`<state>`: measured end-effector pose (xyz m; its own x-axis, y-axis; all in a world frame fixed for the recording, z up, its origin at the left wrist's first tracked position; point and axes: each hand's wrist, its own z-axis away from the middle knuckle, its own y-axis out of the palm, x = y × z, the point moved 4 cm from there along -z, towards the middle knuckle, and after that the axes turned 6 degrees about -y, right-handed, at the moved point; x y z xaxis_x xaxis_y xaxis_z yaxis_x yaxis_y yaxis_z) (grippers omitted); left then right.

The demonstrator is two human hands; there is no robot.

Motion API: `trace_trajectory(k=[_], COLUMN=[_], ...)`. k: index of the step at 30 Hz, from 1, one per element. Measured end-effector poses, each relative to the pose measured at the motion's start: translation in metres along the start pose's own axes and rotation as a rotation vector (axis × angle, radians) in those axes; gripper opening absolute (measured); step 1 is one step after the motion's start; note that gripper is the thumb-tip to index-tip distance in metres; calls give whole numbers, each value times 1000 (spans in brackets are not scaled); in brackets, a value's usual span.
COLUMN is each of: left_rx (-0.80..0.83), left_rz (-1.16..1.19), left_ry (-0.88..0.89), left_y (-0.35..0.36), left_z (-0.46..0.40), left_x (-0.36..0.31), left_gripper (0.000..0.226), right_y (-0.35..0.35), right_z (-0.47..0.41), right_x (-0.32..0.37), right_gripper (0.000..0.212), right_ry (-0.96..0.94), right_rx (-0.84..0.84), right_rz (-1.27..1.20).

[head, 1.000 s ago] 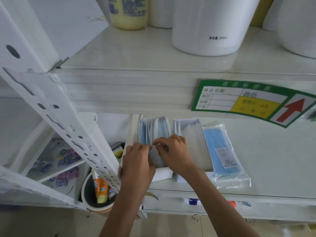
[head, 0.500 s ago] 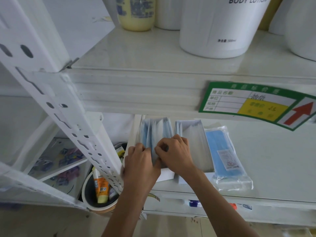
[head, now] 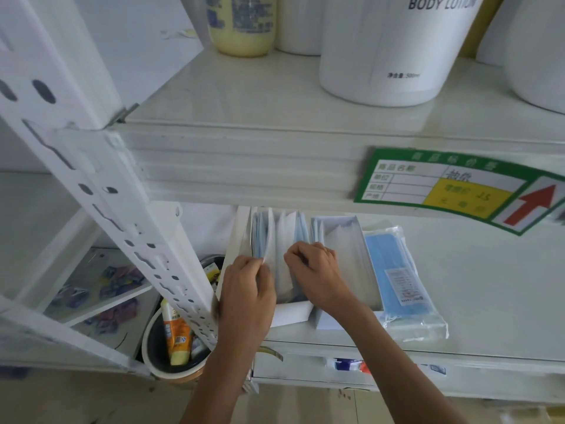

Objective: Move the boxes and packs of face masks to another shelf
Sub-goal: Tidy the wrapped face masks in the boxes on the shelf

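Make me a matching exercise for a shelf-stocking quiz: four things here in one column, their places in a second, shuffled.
Things:
1. body lotion tub
2. sealed blue mask pack
3. orange tube
4. left hand

Places:
A. in the dark bucket, lower left
B. on the upper shelf
C. lying right of the two white boxes
D. at the masks in the left white box

Pairs: 1-B, 2-C, 3-A, 4-D

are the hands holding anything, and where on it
Both the left hand and right hand pinch the top edges of upright mask packets in the left open box.
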<state>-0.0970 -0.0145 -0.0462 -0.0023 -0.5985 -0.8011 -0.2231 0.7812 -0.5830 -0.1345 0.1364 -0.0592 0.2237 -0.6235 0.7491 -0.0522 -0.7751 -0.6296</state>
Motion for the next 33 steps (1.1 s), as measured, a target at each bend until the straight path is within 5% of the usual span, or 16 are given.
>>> trace_trajectory(k=[6,8,13,16,24,28,33], left_rx=[-18,26,95,59,-88,-52,79], left_rz=[114,137,60,-11,-45,-7,-258], left_ry=[-38,-23,61,34,-58,50,330], left_y=[-5,-2,-2,-4,-4,0,17], left_z=[1,2,7,6,9,9,18], left_x=[1,2,-4,-3,4,6,7], left_gripper=[32,20,44,30,38,43,40], right_y=[-13,-16,-15,-14,-35,-41,-51], right_z=[-2,-2,-5,-6,0,2,5], right_x=[7,13,22,18,1,-3,-6], right_gripper=[23,24,50,27,18,19,16], right_ry=[46,17,56,68,200,198,183], right_rx=[6,12,-5,7,-158,-212,-312], right_rz=[-197,-121,238,291,-135,-184,-215])
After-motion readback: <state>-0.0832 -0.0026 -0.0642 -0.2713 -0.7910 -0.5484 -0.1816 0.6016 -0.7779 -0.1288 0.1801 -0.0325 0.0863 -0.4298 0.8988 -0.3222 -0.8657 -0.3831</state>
